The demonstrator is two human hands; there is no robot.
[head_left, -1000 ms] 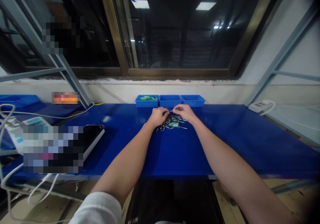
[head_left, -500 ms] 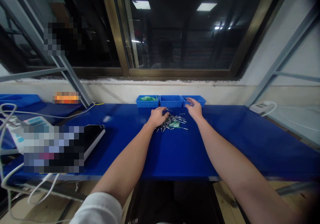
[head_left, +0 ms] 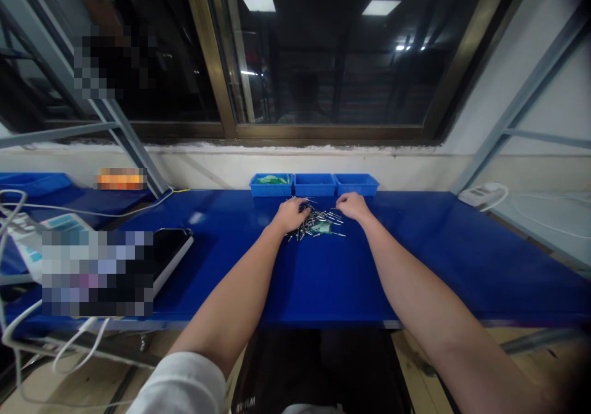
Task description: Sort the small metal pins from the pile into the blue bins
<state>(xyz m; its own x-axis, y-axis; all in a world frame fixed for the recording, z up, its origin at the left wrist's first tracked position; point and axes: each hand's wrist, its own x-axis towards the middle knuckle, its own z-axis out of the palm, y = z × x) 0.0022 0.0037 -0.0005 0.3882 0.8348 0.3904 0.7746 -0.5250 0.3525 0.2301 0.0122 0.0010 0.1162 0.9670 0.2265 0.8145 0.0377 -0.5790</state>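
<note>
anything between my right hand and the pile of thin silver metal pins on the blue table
Nothing visible: your bare right hand is right beside the pile of thin silver metal pins. The crumpled pale green packet lies on its near side, off that path.

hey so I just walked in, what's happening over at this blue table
A person's bare left hand rests at the left side of a loose pile of thin silvery metal pins, and their right hand is at its right edge, fingertips by one pin. A small green packet lies among them. Behind stand three small blue plastic bins; the left one holds green material.
</note>
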